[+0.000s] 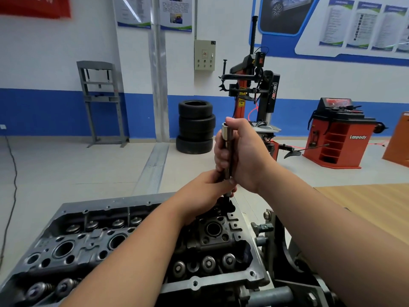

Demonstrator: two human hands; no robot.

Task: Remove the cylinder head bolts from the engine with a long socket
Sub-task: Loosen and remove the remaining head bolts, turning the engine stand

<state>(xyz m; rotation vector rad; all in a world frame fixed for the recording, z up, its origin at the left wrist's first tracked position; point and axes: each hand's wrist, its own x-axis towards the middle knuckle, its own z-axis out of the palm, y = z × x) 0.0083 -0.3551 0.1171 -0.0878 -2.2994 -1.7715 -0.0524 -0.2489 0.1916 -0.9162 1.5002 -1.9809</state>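
Steel-bright at its top end, the long socket (228,149) stands nearly upright above the far right corner of the cylinder head (137,247), and both bare hands are on it. The right hand (241,156) wraps its fingers around the upper shaft, thumb up beside the shiny collar, a firm closed grip on the tool. The left hand (205,193) reaches in from below and pinches the lower, darker part of the shaft between thumb and fingers, just above where the tool's tip drops toward a dark recess in the head; whether it sits on a bolt there cannot be told, the hand covers that spot. The grey head lies open on an engine stand (285,258), valve springs and round bores showing along its length. Behind, on the pale floor, a stack of black tyres (195,127) stands by the blue-and-white wall, a tyre changer (254,89) rises just right of it, and a red wheel balancer (338,134) sits farther right. A grey press frame (100,100) stands at left.
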